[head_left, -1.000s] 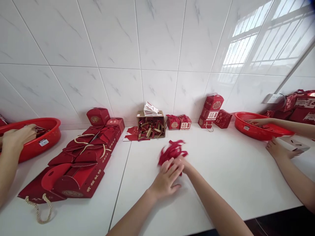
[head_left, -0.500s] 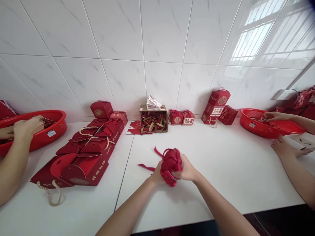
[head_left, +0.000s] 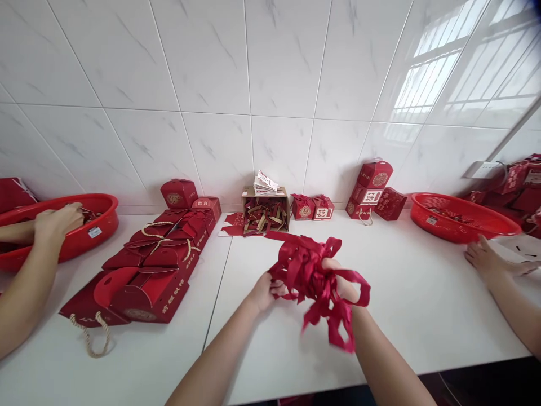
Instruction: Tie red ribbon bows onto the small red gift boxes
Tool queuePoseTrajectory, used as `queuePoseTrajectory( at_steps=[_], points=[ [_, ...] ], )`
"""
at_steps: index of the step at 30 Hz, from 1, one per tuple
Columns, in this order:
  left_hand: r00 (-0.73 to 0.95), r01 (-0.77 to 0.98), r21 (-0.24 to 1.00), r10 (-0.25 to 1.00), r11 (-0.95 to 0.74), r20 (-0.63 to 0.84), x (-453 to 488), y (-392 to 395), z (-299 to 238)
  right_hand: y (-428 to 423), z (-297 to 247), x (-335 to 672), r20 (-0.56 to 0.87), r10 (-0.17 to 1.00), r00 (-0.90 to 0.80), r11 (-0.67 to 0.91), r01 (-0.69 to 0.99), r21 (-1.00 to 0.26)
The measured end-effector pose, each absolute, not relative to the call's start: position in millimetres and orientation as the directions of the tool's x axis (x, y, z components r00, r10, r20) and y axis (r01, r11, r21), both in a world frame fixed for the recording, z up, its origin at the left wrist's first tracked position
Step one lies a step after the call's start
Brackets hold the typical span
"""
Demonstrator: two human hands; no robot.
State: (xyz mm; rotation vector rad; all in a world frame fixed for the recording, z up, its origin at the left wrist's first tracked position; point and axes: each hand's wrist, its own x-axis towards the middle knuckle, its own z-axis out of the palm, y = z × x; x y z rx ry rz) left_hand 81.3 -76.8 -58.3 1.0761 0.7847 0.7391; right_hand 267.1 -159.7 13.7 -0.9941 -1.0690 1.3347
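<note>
Both my hands hold a tangled bunch of red satin ribbons (head_left: 310, 270) lifted above the white table (head_left: 406, 304). My left hand (head_left: 264, 290) is closed on the bunch's left side. My right hand (head_left: 344, 285) is closed on its right side, and loose ribbon ends hang down over my right wrist. The ribbons cover most of my right fingers.
Flat and folded red gift boxes (head_left: 147, 265) lie at left, with a red basin (head_left: 88, 223) and another person's hand (head_left: 57, 223). A cardboard box of ribbons (head_left: 265, 213) and small red boxes (head_left: 313, 207) stand by the wall. Right: red basin (head_left: 465, 220), another person's hand (head_left: 484, 258).
I gathered the ribbons off the table into a ball, then raised them and pulled them apart so loops and ends spill out. The person at right drew one hand out of the basin.
</note>
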Motion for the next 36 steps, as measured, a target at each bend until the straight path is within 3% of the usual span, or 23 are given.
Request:
queuePoseTrajectory(
  at_steps=[4,7,11,15,20,24,28,32,36],
  points=[
    [0.582,-0.074,0.919,0.765,0.387,-0.276,60,-60,-37,-162,3,290,-0.098,0.985,-0.145,-0.108,-0.058,-0.992],
    [0.590,-0.081,0.934,0.772,0.348,-0.237,66,-76,-13,-149,-14,280,-0.097,0.995,-0.029,-0.097,-0.010,-0.995],
    [0.630,-0.062,0.964,0.760,0.257,-0.162,89,-121,7,-126,-32,260,-0.028,0.974,0.226,0.009,-0.163,-0.987],
    [0.637,0.028,0.962,0.737,0.271,-0.226,87,-138,2,-113,-37,261,-0.032,0.951,0.307,0.088,-0.368,-0.925],
    [0.648,0.220,0.907,0.641,0.358,-0.410,59,-111,-19,-125,-40,273,-0.048,0.988,0.146,0.027,-0.469,-0.883],
    [0.593,0.368,0.869,0.636,0.330,-0.493,53,-86,-23,-140,-44,266,-0.129,0.980,-0.153,-0.174,-0.342,-0.924],
    [0.489,0.435,0.884,0.779,0.172,-0.392,59,-75,-7,-140,-53,233,-0.152,0.965,-0.215,-0.191,-0.173,-0.966],
    [0.396,0.443,0.896,0.900,-0.017,-0.179,70,-97,13,-131,-61,209,-0.095,0.995,0.015,-0.092,-0.128,-0.988],
    [0.358,0.375,0.916,0.934,-0.145,0.002,80,-131,10,-129,-58,207,-0.020,0.983,0.184,0.019,-0.206,-0.978]
  ],
)
